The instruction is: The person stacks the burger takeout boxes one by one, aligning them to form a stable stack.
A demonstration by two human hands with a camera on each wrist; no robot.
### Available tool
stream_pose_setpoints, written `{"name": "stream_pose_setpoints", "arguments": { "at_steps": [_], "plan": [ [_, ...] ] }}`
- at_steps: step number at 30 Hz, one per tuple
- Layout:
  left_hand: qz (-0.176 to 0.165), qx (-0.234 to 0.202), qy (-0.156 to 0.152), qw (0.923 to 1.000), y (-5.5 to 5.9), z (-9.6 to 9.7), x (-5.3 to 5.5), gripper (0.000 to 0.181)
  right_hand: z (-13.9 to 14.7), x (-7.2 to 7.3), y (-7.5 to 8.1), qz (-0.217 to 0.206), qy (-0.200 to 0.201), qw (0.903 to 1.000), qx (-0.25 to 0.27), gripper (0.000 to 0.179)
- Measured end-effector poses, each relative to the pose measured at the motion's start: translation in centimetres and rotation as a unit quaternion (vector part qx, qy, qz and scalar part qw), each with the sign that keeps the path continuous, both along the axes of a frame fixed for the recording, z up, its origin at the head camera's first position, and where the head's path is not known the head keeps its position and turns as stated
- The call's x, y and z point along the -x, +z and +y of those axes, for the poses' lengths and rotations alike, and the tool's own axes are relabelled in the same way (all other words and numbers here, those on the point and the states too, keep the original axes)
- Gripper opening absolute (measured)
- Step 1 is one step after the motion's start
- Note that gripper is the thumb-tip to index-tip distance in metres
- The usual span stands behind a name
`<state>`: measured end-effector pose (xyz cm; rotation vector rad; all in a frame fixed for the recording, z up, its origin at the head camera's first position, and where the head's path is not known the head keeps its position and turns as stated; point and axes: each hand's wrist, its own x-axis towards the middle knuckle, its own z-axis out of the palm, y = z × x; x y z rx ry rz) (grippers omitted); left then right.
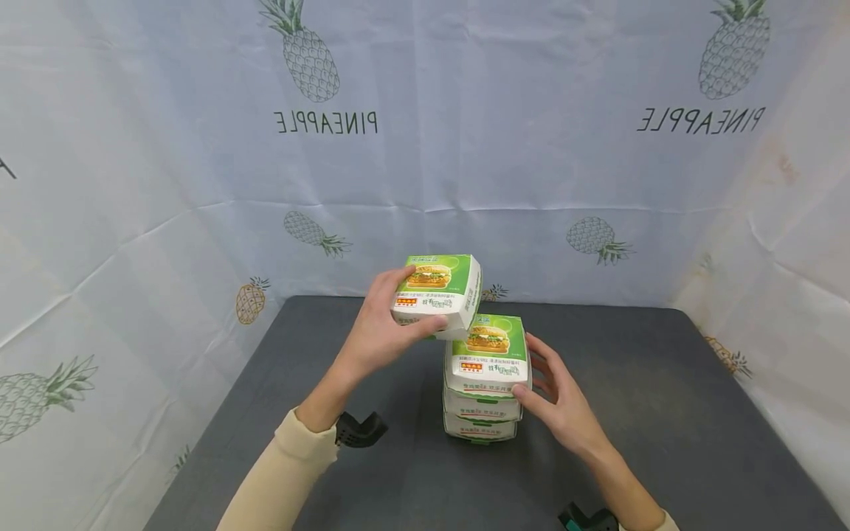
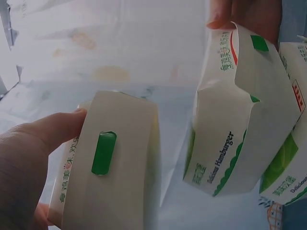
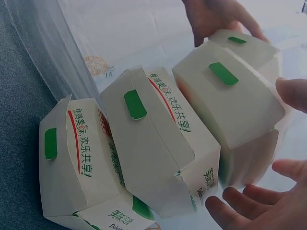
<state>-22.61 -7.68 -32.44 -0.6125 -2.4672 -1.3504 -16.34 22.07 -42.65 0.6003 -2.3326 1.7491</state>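
Note:
My left hand (image 1: 385, 324) grips a green-and-white hamburger box (image 1: 434, 295), thumb at its front and fingers at its far left. That box is raised above and left of a stack, slightly tilted. Three similar boxes make up the stack: a top box (image 1: 488, 361), a middle box (image 3: 148, 143) and a bottom box (image 3: 86, 158), somewhat out of line with each other. Around the right side of the top box, my right hand (image 1: 561, 402) is spread, its thumb by the front corner. Its fingers (image 3: 261, 194) are loosely bent beside that box.
A dark grey table (image 1: 372, 472) carries the stack near its middle. Behind it and at both sides hangs a pale cloth (image 1: 465, 147) printed with pineapples. Each wrist wears a black strap-on device (image 1: 361, 430).

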Motion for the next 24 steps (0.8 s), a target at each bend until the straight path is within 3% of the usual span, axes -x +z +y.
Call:
{"name": "stream_pose_setpoints", "arguments": {
  "at_steps": [14,24],
  "plan": [
    [0.001,0.031,-0.011,0.9995,-0.2,3.0,-1.1,0.09,0.0,-0.1,-0.2,0.006,0.001,1.0,0.002,0.074],
    [0.006,0.056,0.001,0.9984,-0.5,3.9,-2.0,0.092,0.0,-0.1,0.0,0.01,-0.002,0.9999,0.0,0.074]
  ]
}}
